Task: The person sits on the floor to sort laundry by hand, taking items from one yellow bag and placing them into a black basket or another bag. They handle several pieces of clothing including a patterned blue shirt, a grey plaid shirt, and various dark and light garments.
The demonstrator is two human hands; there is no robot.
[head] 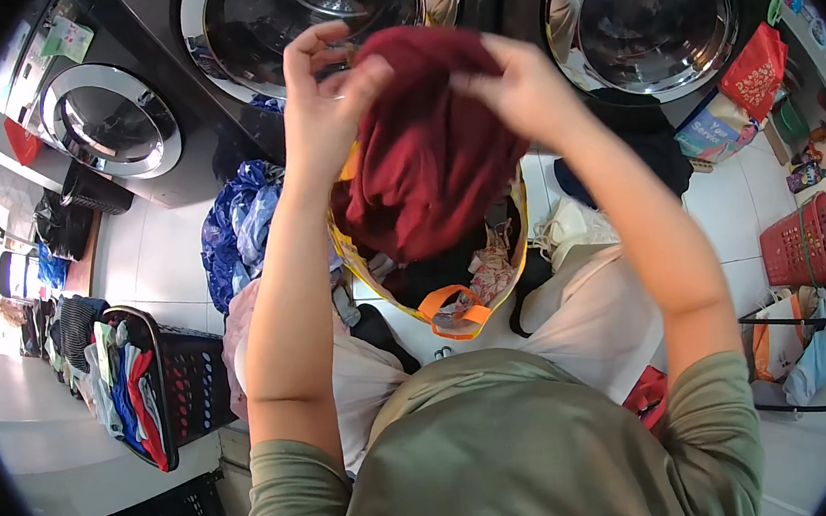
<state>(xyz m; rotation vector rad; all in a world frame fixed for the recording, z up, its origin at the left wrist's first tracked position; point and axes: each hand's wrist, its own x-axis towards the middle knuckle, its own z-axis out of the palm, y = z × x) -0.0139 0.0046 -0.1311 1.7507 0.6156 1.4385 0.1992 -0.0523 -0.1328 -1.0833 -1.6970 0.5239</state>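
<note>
A dark red cloth garment (424, 175) hangs bunched in front of me. My right hand (516, 87), blurred, grips its upper right edge. At the upper left of the cloth, my left hand (330, 90) has its fingers spread apart. Its thumb overlaps the garment's edge; whether it touches is unclear. Below the garment stands a yellow-rimmed bag (387, 298) with an orange handle (455, 310), between my legs on the floor. Inside it lie black cloth and a flower-patterned cloth (492, 269). The hanging garment hides much of the bag's opening.
Front-loading machines with round glass doors (307, 7) (651, 18) (109, 119) line the far side. Blue patterned cloth (239, 230) is heaped left of the bag, dark cloth (641, 146) right. A black laundry basket (194, 383) with clothes stands left; a red plastic basket (799, 243) sits right.
</note>
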